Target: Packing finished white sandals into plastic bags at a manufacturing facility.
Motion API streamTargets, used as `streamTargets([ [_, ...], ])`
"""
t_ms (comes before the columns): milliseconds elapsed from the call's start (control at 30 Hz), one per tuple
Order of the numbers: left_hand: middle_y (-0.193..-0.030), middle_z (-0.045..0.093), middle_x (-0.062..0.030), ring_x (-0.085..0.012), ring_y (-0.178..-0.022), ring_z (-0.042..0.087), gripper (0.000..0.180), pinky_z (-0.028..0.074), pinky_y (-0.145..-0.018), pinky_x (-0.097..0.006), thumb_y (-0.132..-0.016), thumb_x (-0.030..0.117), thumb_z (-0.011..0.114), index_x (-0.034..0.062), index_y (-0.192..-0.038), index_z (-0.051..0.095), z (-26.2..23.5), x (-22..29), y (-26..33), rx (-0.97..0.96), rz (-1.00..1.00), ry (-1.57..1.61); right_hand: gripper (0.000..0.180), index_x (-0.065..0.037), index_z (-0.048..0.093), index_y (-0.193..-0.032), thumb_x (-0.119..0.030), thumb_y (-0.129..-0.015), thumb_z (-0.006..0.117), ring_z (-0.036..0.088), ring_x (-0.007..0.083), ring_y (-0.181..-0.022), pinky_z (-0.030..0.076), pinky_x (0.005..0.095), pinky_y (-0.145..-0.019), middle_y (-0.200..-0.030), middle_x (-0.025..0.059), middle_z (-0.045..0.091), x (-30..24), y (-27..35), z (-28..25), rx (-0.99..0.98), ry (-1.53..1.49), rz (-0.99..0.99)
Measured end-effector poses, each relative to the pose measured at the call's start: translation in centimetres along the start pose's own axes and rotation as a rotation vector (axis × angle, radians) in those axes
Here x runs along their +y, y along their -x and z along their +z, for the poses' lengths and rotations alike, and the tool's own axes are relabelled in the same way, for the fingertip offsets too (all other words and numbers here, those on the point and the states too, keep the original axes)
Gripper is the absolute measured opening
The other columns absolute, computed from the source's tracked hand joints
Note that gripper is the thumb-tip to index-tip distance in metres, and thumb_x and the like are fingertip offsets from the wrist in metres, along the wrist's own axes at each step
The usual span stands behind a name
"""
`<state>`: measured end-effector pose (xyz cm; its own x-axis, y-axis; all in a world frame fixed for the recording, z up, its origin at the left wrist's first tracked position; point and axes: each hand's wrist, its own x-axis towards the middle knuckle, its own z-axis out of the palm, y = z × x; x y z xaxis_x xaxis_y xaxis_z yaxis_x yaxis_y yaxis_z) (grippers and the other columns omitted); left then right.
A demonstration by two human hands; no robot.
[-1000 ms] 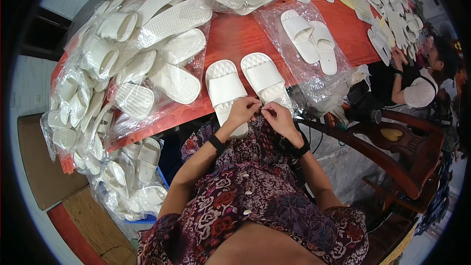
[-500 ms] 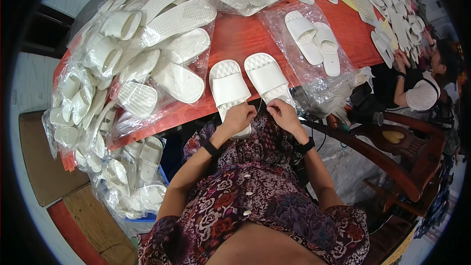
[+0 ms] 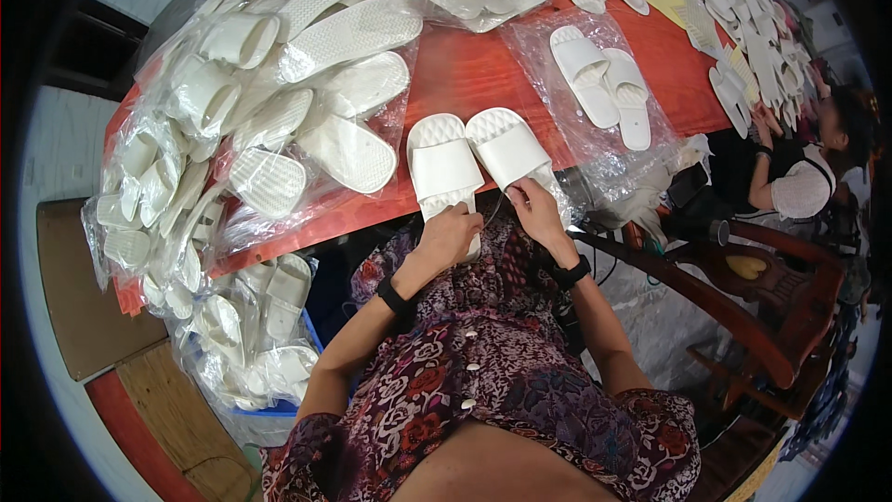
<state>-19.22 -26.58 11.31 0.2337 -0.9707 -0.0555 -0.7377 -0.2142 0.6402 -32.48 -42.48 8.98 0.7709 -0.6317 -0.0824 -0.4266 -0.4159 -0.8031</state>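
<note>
Two white slide slippers lie side by side at the table's near edge, toes pointing away and touching or nearly touching. My left hand [image 3: 448, 236] is closed over the heel of the left slipper [image 3: 444, 170], hiding part of its sole. At the inner edge of the right slipper [image 3: 510, 151], my right hand [image 3: 538, 213] pinches with thumb and fingers. A thin strand [image 3: 495, 211] shows between my hands; where its ends go, I cannot make out. The heels of both slippers extend past the table edge above my lap.
Bagged white slippers [image 3: 348, 37] heap the left of the red table [image 3: 455, 70]. Another pair [image 3: 604, 79] lies on a clear bag at right. More bagged slippers [image 3: 283, 302] fill a blue bin below. A wooden chair [image 3: 743, 316] and a seated person [image 3: 790, 163] are at right.
The two slippers' toe ends have come closer together. My left hand has slid slightly down toward the left slipper's heel; my right hand stays by the right slipper's inner edge.
</note>
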Motion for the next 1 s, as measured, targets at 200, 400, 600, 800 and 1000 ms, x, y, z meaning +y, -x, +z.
streamTargets([
  [200, -0.082, 0.057, -0.0124, -0.0313, -0.079, 0.059, 0.010, 0.048, -0.068, -0.040, -0.083, 0.015, 0.057, 0.0078, -0.084, 0.064, 0.0, -0.6, 0.0, 0.005, -0.004, -0.013, 0.018, -0.001, 0.060, -0.092, -0.017, -0.089, 0.055, 0.058, 0.0273, -0.066, 0.045, 0.0354, -0.060, -0.076, 0.0144, 0.060, 0.7, 0.0, 0.7, 0.094, -0.084, 0.085],
  [400, -0.081, 0.058, -0.0131, -0.0335, -0.078, 0.059, 0.012, 0.048, -0.069, -0.041, -0.082, 0.016, 0.058, 0.0047, -0.083, 0.063, 0.0, -0.9, -0.7, -0.024, -0.050, 0.049, 0.017, -0.002, 0.063, -0.090, -0.018, -0.088, 0.057, 0.060, 0.0201, -0.064, 0.046, 0.0313, -0.060, -0.072, 0.0131, 0.062, 1.7, 0.9, -0.2, 0.077, -0.128, 0.154],
  [600, -0.092, 0.057, -0.0131, -0.0320, -0.081, 0.060, 0.016, 0.049, -0.069, -0.041, -0.079, 0.011, 0.061, 0.0070, -0.095, 0.062, -0.2, -0.4, -1.0, 0.096, -0.025, 0.108, 0.024, -0.001, 0.060, -0.098, -0.020, -0.084, 0.062, 0.060, 0.0257, -0.072, 0.046, 0.0347, -0.063, -0.084, 0.0145, 0.062, 1.1, 0.8, 0.5, 0.130, -0.240, 0.097],
  [800, -0.102, 0.052, -0.0135, -0.0347, -0.085, 0.059, 0.031, 0.049, -0.070, -0.042, -0.077, 0.005, 0.060, 0.0039, -0.107, 0.054, -2.3, 0.2, -0.3, 0.228, -0.207, 0.128, 0.040, -0.004, 0.055, -0.101, -0.030, -0.074, 0.070, 0.048, 0.0346, -0.093, 0.040, 0.0446, -0.077, -0.103, 0.0129, 0.052, -2.7, 0.3, 2.2, 0.207, 0.261, -0.215],
  [1000, -0.112, 0.043, -0.0217, -0.0401, -0.101, 0.049, 0.055, 0.046, -0.079, -0.043, -0.070, 0.004, 0.065, 0.0015, -0.119, 0.042, -2.0, -1.4, 1.5, 0.425, -0.279, -0.036, 0.036, -0.004, 0.056, -0.097, -0.025, -0.071, 0.070, 0.047, 0.0373, -0.092, 0.040, 0.0450, -0.076, -0.100, 0.0150, 0.052, -3.8, -1.9, 4.7, 0.230, 0.188, -0.226],
])
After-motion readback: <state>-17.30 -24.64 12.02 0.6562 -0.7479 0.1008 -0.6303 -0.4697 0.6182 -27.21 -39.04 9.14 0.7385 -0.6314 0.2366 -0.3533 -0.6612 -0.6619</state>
